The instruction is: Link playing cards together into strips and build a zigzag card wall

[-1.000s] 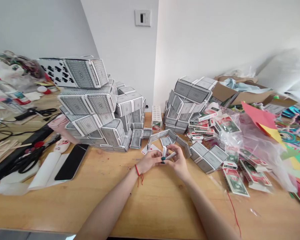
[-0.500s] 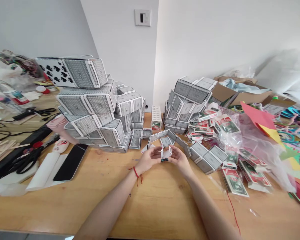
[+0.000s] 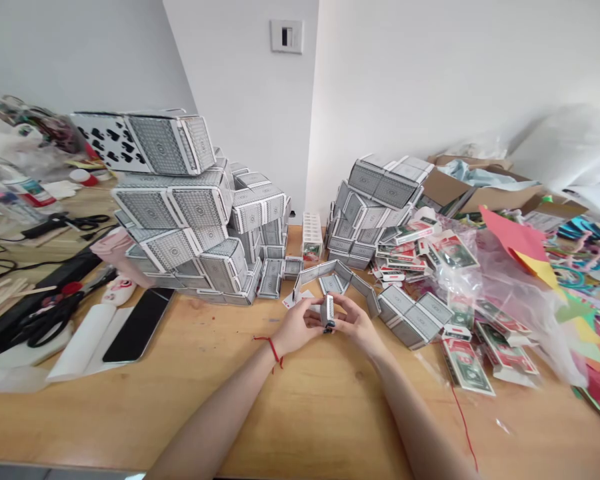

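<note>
Your left hand (image 3: 300,327) and right hand (image 3: 359,325) are closed in on a small folded playing card (image 3: 329,311), pinching it upright between the fingertips above the near part of the wooden table (image 3: 330,417). From the head camera, a low zigzag wall of folded cards (image 3: 333,272) stands just beyond your hands, with a loose face-up card (image 3: 295,300) at its left end. A block of joined card boxes (image 3: 415,317) sits near your right hand, and a red string bracelet (image 3: 273,348) circles your left wrist. Farther back, a tall card tower (image 3: 180,207) rises on the left, and a shorter card stack (image 3: 375,200) stands on the right. A loose pinch could let the small fold spring open or drop onto the wall. That wall stands on thin edges, so a wrist or knuckle brushing it could flatten it. Knocking the tower's base could bring down its heavy upper blocks, especially the far-left top block. On the right, a tug on the plastic bag (image 3: 510,293) could drag the dollar-printed card boxes (image 3: 465,365) toward the joined block.
</note>
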Tool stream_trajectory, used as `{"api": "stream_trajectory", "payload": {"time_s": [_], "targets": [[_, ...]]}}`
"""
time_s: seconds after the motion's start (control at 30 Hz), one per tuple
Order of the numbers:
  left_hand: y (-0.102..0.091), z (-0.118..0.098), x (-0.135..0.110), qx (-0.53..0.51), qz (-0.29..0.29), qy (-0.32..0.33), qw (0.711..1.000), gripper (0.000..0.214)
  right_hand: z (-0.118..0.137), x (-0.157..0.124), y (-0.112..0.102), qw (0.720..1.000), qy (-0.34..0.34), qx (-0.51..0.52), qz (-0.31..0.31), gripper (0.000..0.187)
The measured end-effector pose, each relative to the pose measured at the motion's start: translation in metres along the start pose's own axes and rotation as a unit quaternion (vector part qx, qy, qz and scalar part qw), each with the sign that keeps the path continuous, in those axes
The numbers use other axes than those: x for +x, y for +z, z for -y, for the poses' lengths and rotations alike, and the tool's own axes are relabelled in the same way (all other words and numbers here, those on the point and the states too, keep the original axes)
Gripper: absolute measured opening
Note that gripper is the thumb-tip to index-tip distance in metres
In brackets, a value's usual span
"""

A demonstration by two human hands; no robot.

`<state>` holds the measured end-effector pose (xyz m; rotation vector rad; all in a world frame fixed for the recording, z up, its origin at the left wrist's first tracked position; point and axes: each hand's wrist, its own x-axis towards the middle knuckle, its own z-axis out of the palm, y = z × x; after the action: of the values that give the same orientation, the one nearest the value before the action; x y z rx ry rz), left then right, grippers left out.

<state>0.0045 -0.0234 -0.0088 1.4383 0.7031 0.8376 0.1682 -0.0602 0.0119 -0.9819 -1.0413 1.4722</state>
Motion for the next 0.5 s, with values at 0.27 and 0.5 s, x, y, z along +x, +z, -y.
{"api": "stream_trajectory", "payload": {"time_s": [0.27,0.5], "targets": [[0.001,0.005,-0.001,0.101,-0.06,0.066,0.991,0.049,-0.018,0.004,0.003,0.999,0.024,0.017,-0.037,0.035],[0.001,0.004,-0.002,0.152,-0.077,0.071,0.983,0.049,-0.019,0.004,0.009,0.998,0.021,-0.021,-0.053,0.032]]}}
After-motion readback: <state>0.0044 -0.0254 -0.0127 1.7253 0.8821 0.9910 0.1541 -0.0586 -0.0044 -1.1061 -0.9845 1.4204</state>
